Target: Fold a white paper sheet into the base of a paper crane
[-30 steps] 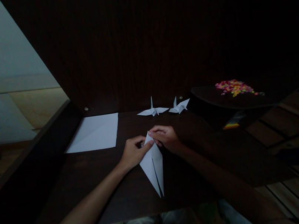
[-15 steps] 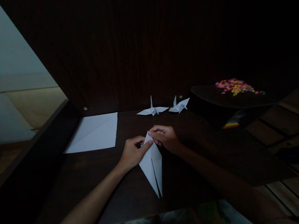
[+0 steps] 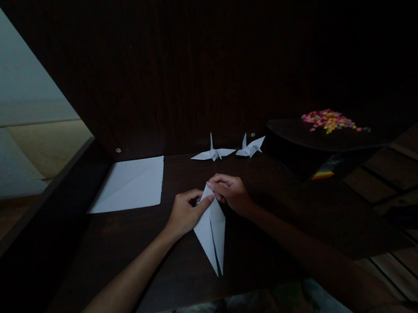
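Between my hands is a white folded paper (image 3: 212, 229), a long kite shape whose lower half is split by a slit into two points facing me. My left hand (image 3: 186, 212) grips its left upper edge, the thumb lying across the front and the fingers partly hidden behind. At the top tip, my right hand (image 3: 232, 192) pinches the paper between thumb and fingers. Behind the hands stand two white origami cranes, one crane (image 3: 214, 154) with wings spread and another crane (image 3: 251, 148) to its right, turned at an angle.
White paper sheets (image 3: 130, 185) lie at the back left of the dark wooden table (image 3: 153, 285). On a raised dark shelf (image 3: 292, 136) at the right is a heap of small colourful pieces (image 3: 329, 120). A dark panel (image 3: 187, 60) rises behind, and a low side board (image 3: 44, 212) borders the left.
The lower points of the folded paper have swung slightly left and the slit between them stands straighter. Both hands keep nearly the same place and hold.
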A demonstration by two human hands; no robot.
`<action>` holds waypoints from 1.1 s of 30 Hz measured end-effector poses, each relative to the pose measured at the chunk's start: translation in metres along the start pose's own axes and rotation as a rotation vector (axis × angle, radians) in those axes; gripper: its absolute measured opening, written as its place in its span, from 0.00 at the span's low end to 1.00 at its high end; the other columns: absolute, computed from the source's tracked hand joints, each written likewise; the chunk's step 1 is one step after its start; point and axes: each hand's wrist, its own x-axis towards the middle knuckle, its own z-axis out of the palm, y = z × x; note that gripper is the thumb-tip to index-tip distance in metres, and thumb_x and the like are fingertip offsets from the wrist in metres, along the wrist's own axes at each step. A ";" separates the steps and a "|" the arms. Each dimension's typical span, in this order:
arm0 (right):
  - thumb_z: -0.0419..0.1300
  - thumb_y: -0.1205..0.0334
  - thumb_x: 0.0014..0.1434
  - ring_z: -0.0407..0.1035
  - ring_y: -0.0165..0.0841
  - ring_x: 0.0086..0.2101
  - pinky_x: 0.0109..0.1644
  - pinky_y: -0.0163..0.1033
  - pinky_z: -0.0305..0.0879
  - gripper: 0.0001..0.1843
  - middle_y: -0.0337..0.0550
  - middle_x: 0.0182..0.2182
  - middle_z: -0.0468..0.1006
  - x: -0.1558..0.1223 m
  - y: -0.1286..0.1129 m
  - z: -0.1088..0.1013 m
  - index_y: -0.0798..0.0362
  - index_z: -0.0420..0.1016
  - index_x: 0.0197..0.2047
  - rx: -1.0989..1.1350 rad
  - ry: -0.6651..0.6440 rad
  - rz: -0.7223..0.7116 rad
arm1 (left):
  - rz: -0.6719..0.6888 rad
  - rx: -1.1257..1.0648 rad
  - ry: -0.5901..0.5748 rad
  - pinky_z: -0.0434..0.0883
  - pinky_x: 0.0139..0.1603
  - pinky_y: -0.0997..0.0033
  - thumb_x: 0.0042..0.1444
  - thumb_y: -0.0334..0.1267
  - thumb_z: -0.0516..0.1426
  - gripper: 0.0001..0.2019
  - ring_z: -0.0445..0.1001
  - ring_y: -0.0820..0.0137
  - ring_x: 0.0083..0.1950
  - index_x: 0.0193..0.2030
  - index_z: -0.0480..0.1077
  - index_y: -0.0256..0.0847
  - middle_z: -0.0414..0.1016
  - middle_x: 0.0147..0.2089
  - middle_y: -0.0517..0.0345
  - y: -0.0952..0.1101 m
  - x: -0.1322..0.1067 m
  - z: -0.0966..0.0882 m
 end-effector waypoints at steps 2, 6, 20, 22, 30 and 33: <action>0.62 0.56 0.50 0.54 0.23 0.16 0.19 0.31 0.48 0.10 0.31 0.15 0.62 -0.001 -0.001 0.001 0.54 0.73 0.25 0.005 0.006 -0.026 | 0.001 0.006 -0.001 0.66 0.31 0.76 0.58 0.43 0.58 0.12 0.72 0.72 0.29 0.32 0.78 0.37 0.78 0.29 0.59 0.000 -0.001 0.001; 0.62 0.58 0.48 0.53 0.22 0.16 0.20 0.31 0.49 0.09 0.31 0.15 0.62 -0.001 -0.003 0.002 0.54 0.72 0.24 0.010 0.014 -0.056 | 0.005 0.011 -0.004 0.66 0.31 0.76 0.58 0.43 0.58 0.12 0.71 0.72 0.29 0.30 0.77 0.36 0.76 0.27 0.60 0.001 -0.001 0.002; 0.64 0.55 0.50 0.57 0.24 0.18 0.21 0.31 0.52 0.11 0.34 0.19 0.69 0.001 0.002 -0.001 0.54 0.75 0.30 -0.041 -0.004 -0.040 | -0.034 0.010 0.004 0.67 0.33 0.74 0.57 0.46 0.58 0.14 0.71 0.71 0.30 0.31 0.76 0.36 0.77 0.29 0.59 -0.002 -0.001 0.000; 0.65 0.54 0.48 0.61 0.25 0.20 0.22 0.32 0.55 0.11 0.36 0.22 0.72 0.002 0.002 -0.002 0.54 0.76 0.30 -0.047 -0.016 -0.036 | -0.047 0.005 0.015 0.67 0.34 0.73 0.58 0.46 0.58 0.15 0.71 0.71 0.30 0.31 0.76 0.36 0.77 0.29 0.58 -0.004 -0.001 0.000; 0.67 0.54 0.46 0.71 0.32 0.29 0.33 0.37 0.67 0.11 0.40 0.26 0.75 0.003 0.006 -0.004 0.52 0.74 0.28 -0.055 -0.018 -0.084 | -0.041 0.007 0.001 0.67 0.34 0.74 0.57 0.45 0.58 0.14 0.71 0.71 0.30 0.30 0.75 0.36 0.76 0.29 0.58 -0.003 0.000 0.001; 0.66 0.54 0.47 0.70 0.31 0.28 0.33 0.36 0.67 0.11 0.39 0.24 0.75 0.001 0.005 -0.003 0.52 0.73 0.27 -0.058 -0.016 -0.105 | -0.029 0.009 -0.002 0.66 0.32 0.74 0.57 0.46 0.58 0.14 0.71 0.71 0.30 0.30 0.75 0.36 0.76 0.28 0.59 -0.001 -0.001 0.002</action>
